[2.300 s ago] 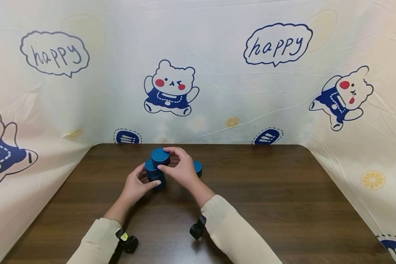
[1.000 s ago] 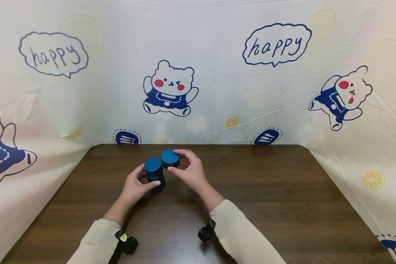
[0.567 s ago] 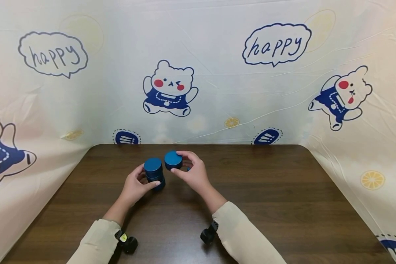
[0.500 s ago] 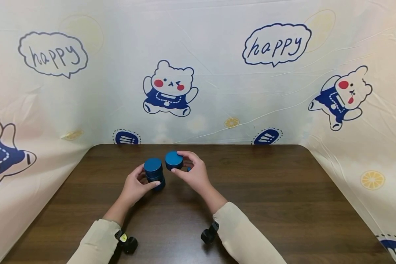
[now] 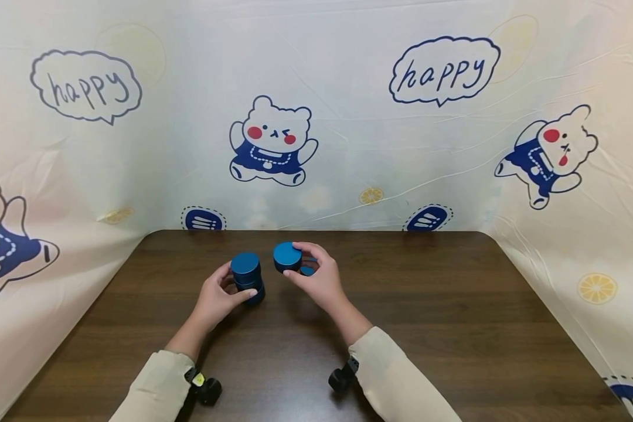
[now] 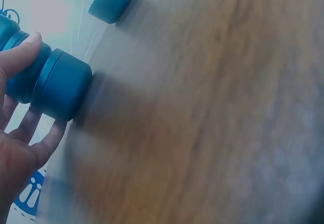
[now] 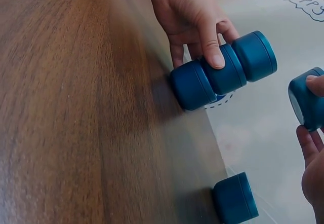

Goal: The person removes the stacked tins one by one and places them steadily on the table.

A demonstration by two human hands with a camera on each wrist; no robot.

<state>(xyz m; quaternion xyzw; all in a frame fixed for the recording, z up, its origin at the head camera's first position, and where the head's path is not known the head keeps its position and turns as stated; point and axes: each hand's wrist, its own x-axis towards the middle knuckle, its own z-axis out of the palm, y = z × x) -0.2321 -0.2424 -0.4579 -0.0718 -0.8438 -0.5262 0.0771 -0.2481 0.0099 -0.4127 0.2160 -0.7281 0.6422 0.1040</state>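
Three small blue round lidded tins (image 5: 245, 265) stand in an upright column on the table. My left hand (image 5: 218, 298) grips this column, its thumb (image 7: 216, 59) pressing the middle tin and its fingers round the other side. To the right, my right hand (image 5: 320, 282) pinches another blue tin (image 5: 287, 256) between thumb and fingers, up off the tabletop and apart from the column. A pale underside shows on that held tin (image 7: 306, 100) in the right wrist view. One more blue tin (image 7: 235, 198) rests on the table, mostly hidden behind my right fingers in the head view.
The brown wooden table (image 5: 427, 328) has rounded far corners. Behind it and at both sides hangs a pale printed cloth (image 5: 348, 117) with cartoon bears. Black cameras (image 5: 210, 391) sit on both wrists.
My right hand has carried its tin from over the top of the column out to the right. My left hand keeps its grip on the column in the same spot.
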